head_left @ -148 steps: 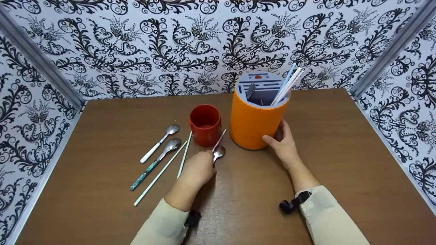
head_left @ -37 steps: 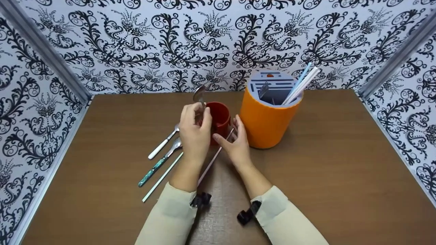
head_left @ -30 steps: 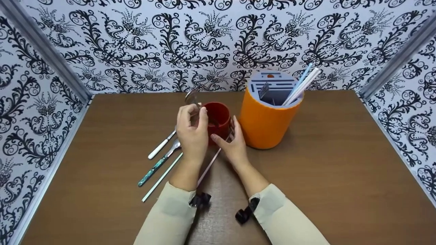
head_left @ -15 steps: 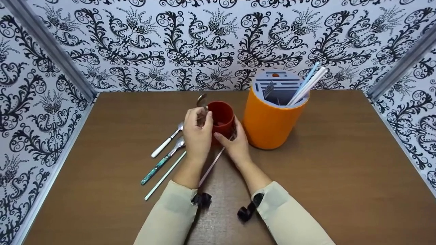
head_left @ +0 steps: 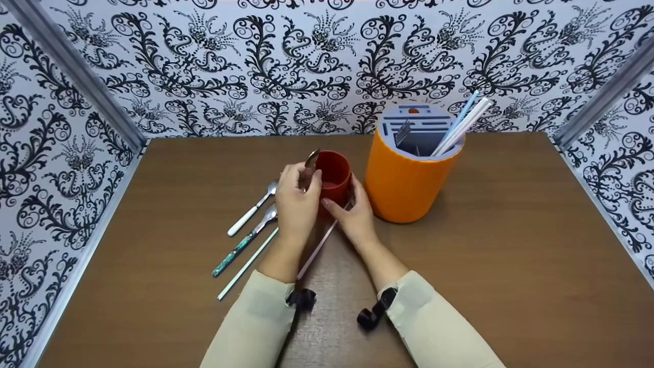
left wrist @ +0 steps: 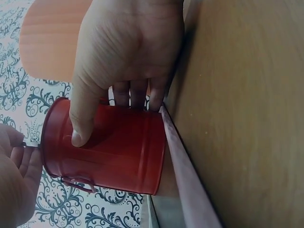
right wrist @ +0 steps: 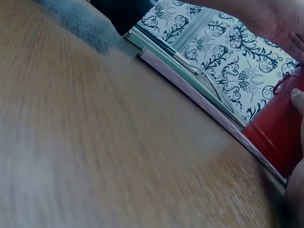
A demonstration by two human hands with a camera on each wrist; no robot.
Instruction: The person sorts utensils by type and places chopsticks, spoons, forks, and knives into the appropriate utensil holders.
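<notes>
My left hand (head_left: 298,199) pinches a metal spoon (head_left: 312,157) at the red cup's left rim, bowl upward; its handle is mostly hidden by the fingers. The red cup (head_left: 334,193), a small pail with side loops, stands on the table. My right hand (head_left: 357,214) grips its right side, the thumb (left wrist: 83,130) across the near wall and the other fingers behind in the left wrist view. A pink chopstick (head_left: 319,250) lies along the cup's base, beneath the right hand. In the right wrist view, the cup (right wrist: 280,123) shows at the right edge with a thumb on it.
Left of the hands lie a white-handled spoon (head_left: 242,221), a teal-handled spoon (head_left: 235,255) and a pale green chopstick (head_left: 245,268). Close to the right hand stands an orange utensil holder (head_left: 409,189) with forks and several chopsticks in it. Patterned walls enclose the table.
Several seconds ago my right hand was on the orange holder and my left was over the table; the right has since taken hold of the cup. Lately the spoon's bowl has lowered toward the rim.
</notes>
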